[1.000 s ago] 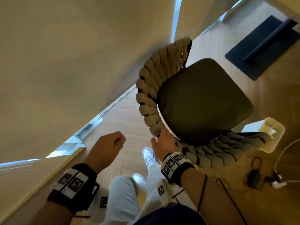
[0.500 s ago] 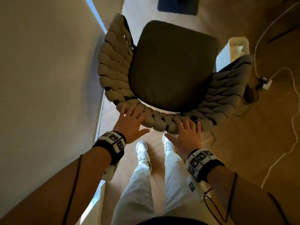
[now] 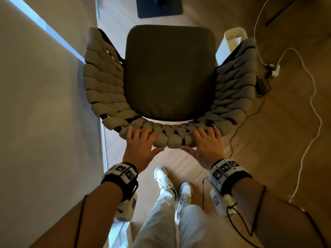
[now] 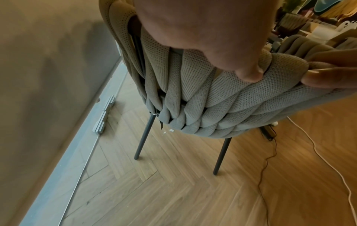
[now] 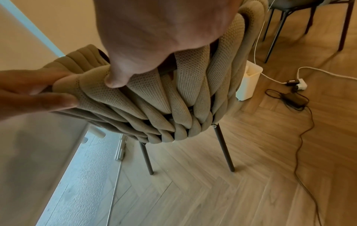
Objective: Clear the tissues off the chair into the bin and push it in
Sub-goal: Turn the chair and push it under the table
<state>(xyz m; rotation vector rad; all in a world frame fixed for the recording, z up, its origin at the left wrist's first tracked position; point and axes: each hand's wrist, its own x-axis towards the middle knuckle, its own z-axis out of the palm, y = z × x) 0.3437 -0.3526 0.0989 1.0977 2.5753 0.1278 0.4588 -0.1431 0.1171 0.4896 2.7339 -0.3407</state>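
Note:
The chair [image 3: 170, 72] stands right in front of me, with a dark seat cushion and a woven beige backrest [image 3: 170, 138]. No tissue shows on the seat. My left hand [image 3: 141, 142] and right hand [image 3: 206, 140] both grip the top of the backrest, fingers over the rim and thumbs behind it. In the left wrist view my thumb [image 4: 249, 73] presses into the weave, and the right wrist view shows my other thumb [image 5: 115, 79] doing the same. The white bin [image 3: 232, 40] stands on the floor by the chair's far right corner, also seen as the bin [image 5: 249, 82].
A beige wall [image 3: 44, 104] runs close along the chair's left side. White and black cables [image 3: 311, 108] and a power adapter [image 3: 262, 86] lie on the wood floor at the right. A dark flat base [image 3: 159, 8] lies beyond the chair. Small white scraps [image 4: 168, 131] lie under the chair.
My left hand, a free fist a second ago, has come onto the backrest beside the right. Both hands have closed over its rim, and the chair now sits square in front of me.

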